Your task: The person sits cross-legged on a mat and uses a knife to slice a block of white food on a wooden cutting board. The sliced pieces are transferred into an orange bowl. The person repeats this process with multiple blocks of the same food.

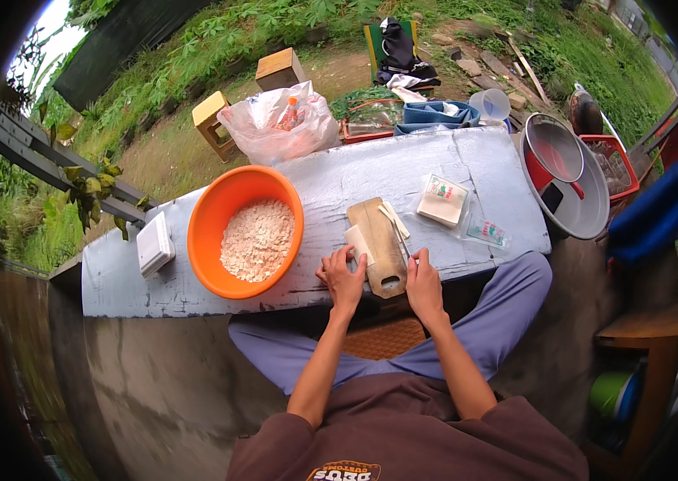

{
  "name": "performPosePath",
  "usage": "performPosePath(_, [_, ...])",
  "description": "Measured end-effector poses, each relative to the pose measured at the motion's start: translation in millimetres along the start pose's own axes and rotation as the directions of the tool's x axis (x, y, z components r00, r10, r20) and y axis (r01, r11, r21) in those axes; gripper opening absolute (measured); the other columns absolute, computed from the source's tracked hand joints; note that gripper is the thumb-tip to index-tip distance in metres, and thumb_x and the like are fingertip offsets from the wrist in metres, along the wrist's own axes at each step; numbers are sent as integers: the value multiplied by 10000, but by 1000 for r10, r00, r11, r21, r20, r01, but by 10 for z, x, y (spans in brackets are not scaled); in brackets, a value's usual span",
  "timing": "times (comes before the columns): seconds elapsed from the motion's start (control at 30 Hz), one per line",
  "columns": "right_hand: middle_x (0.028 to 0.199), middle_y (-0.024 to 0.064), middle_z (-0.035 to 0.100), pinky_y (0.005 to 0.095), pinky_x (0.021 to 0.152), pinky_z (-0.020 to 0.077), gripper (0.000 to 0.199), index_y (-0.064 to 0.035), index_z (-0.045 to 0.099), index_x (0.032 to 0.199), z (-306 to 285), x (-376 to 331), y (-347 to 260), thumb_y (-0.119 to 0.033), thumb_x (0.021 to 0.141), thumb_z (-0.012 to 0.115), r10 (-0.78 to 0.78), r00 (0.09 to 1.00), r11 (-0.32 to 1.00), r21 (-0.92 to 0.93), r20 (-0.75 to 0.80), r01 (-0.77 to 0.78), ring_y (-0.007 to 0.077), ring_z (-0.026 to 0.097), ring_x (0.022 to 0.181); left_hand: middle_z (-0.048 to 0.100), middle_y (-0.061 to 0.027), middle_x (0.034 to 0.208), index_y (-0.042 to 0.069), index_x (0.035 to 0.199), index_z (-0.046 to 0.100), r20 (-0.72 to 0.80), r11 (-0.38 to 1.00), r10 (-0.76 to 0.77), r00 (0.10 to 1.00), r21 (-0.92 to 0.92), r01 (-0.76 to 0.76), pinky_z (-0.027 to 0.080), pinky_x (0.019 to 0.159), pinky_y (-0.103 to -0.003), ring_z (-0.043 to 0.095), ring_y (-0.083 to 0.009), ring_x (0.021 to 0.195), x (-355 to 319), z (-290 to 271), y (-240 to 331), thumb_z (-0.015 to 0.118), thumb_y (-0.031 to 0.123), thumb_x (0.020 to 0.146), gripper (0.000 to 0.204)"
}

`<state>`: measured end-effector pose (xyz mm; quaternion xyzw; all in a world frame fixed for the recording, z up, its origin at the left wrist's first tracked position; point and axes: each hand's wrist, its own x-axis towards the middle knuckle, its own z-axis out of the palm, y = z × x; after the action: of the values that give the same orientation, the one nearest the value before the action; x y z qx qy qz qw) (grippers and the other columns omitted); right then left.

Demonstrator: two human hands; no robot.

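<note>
The pale slab (pixel 361 244) lies on the wooden board (pixel 373 215) at the left hand's (pixel 342 276) fingertips, though I can't tell whether they pinch it; right of it, the right hand (pixel 423 280) grips a knife (pixel 401 240). A loose hold could let the slab skid, sending the blade toward those fingers. The pale strips (pixel 394 221) just beyond the knife hand could get nudged off the board.

outdoor food-preparation spot in a yard (pixel 155 152)
cutting board (pixel 379 260) and orange basin (pixel 231 188) on a table (pixel 323 176), greenery (pixel 219 48) (low, leafy) behind

knife (pixel 402 240) partly hidden by right hand (pixel 424 284), shirt (pixel 435 421) cut off
</note>
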<state>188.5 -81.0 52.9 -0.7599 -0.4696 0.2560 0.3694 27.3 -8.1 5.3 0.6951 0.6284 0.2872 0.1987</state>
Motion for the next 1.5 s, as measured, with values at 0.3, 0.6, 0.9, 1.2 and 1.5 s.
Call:
performPosePath(0.3, [872, 295, 654, 596, 706, 461, 154, -35, 439, 1081, 12, 17, -56, -184, 1039, 444, -48, 997, 999, 5, 53, 48, 517, 621, 857, 583, -44, 1237, 155, 1318, 584, -7, 983, 164, 986, 81, -163, 236, 1027, -488, 440, -253, 1182, 292, 69, -151, 642, 287, 917, 426])
performPosePath(0.6, [850, 296, 650, 597, 706, 452, 157, -38, 435, 1078, -6, 269, -57, -189, 1038, 454, -2, 1000, 998, 61, -16, 3, 525, 615, 842, 673, -33, 986, 94, 1154, 677, 134, 946, 47, 990, -323, -1, 419, 813, -348, 563, -151, 826, 656, 8, -89, 688, 135, 889, 269])
performPosePath(0.9, [848, 289, 655, 592, 704, 447, 155, -40, 446, 1086, 53, 27, -73, -188, 1041, 444, 18, 999, 994, 104, 33, -21, 516, 621, 846, 663, -96, 1132, 49, 1141, 673, -79, 956, 166, 983, -231, -180, 478, 875, -354, 597, -209, 968, 764, 178, 77, 709, 102, 852, 295])
performPosePath(1.2, [937, 285, 653, 575, 740, 464, 177, -27, 445, 1085, 186, 5, -291, -199, 1045, 431, -20, 996, 1000, 18, 83, 18, 504, 620, 887, 436, -112, 1550, 82, 1357, 574, 192, 865, 502, 843, -96, -493, 264, 1150, -452, 324, -274, 1481, 452, -17, -132, 672, 287, 881, 527])
performPosePath(1.5, [1051, 321, 628, 594, 778, 481, 223, -8, 453, 1163, 315, 86, -496, -189, 1034, 431, -23, 993, 998, -53, 112, 29, 521, 615, 951, 447, -106, 1544, 57, 1355, 549, 189, 830, 555, 810, -64, -554, 266, 1143, -446, 345, -268, 1467, 452, -46, -139, 672, 288, 875, 546])
